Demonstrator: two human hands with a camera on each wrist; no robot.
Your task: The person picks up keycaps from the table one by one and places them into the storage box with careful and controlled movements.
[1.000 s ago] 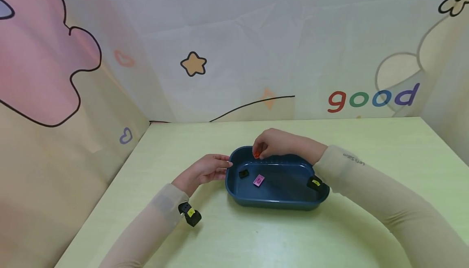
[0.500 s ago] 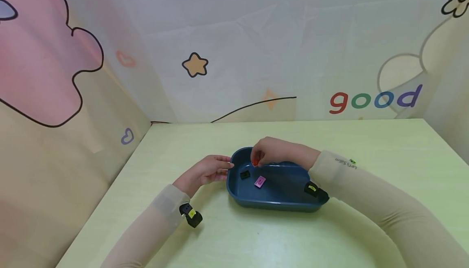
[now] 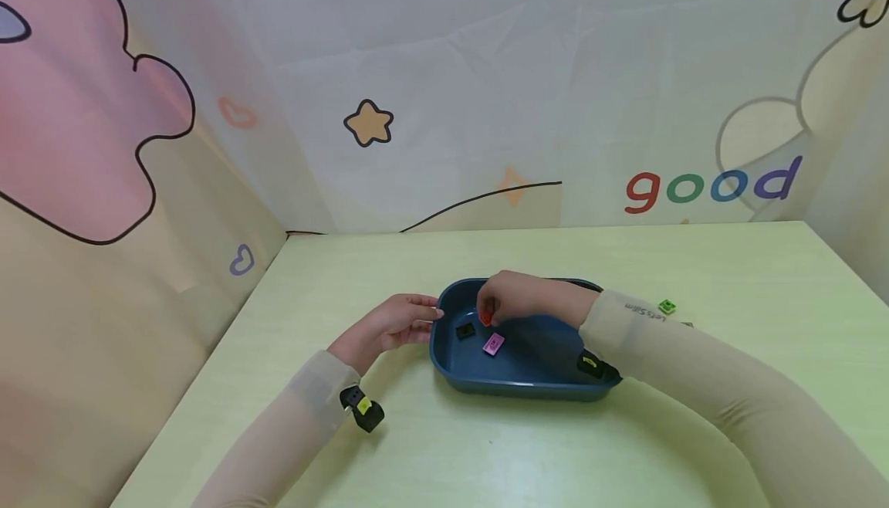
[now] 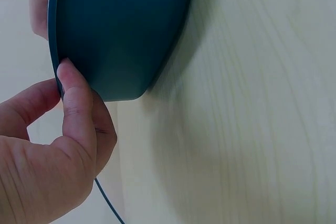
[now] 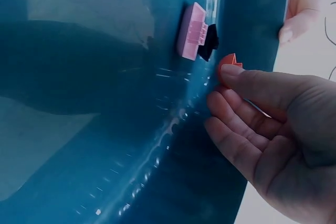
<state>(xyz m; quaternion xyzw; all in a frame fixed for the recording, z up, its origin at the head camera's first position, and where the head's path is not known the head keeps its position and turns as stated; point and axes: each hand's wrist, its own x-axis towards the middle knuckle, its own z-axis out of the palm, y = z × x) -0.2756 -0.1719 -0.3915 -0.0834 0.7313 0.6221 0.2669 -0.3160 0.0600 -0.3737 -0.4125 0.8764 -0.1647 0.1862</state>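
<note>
My left hand [image 3: 392, 321] pinches the left rim of a dark blue plastic basin [image 3: 521, 390] between thumb and fingers. Inside the basin, close over its far left part, my right hand [image 3: 517, 294] holds a small orange-red toy brick [image 5: 227, 67] between thumb and fingertips; part of that brick is hidden by the thumb. On the basin floor lie a pink toy brick [image 3: 494, 344] and a black toy brick [image 3: 465, 331], just nearer than the right fingers. In the right wrist view the pink brick overlaps the black one.
A green toy brick [image 3: 667, 306] lies on the pale wooden table [image 3: 444, 454] right of the basin, behind the right sleeve [image 3: 681, 346]. A small greyish piece [image 3: 687, 324] shows at the sleeve's edge. A printed cloth [image 3: 444, 68] stands along the table's back.
My right hand has come down and nearer with the orange-red brick, from the basin's back rim into the basin. The green brick has come into view behind the sleeve. The left hand keeps its place.
</note>
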